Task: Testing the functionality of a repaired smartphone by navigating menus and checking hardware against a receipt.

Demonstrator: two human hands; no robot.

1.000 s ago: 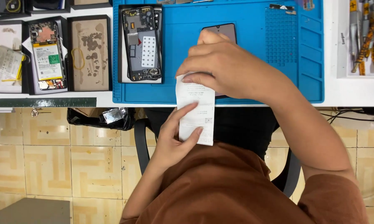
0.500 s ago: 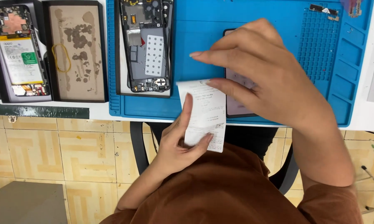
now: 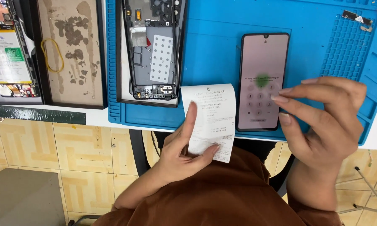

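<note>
My left hand (image 3: 183,150) holds a white paper receipt (image 3: 209,119) upright at the near edge of the blue work mat (image 3: 213,50), thumb and fingers pinching its lower part. A black smartphone (image 3: 261,81) lies flat on the mat just right of the receipt, its screen lit with a number pad. My right hand (image 3: 322,121) hovers at the phone's right side, fingers spread and pointing at the screen, holding nothing.
A stripped phone frame (image 3: 153,48) lies on the mat to the left. Further left stand a stained brown tray (image 3: 69,50) with a yellow rubber band (image 3: 51,54) and an opened phone showing its battery (image 3: 8,54). Small metal parts (image 3: 355,19) rest at the mat's far right.
My right hand has drawn back to the right off the phone, uncovering its lit screen. The view has moved closer and shifted; the receipt stays in my left hand.
</note>
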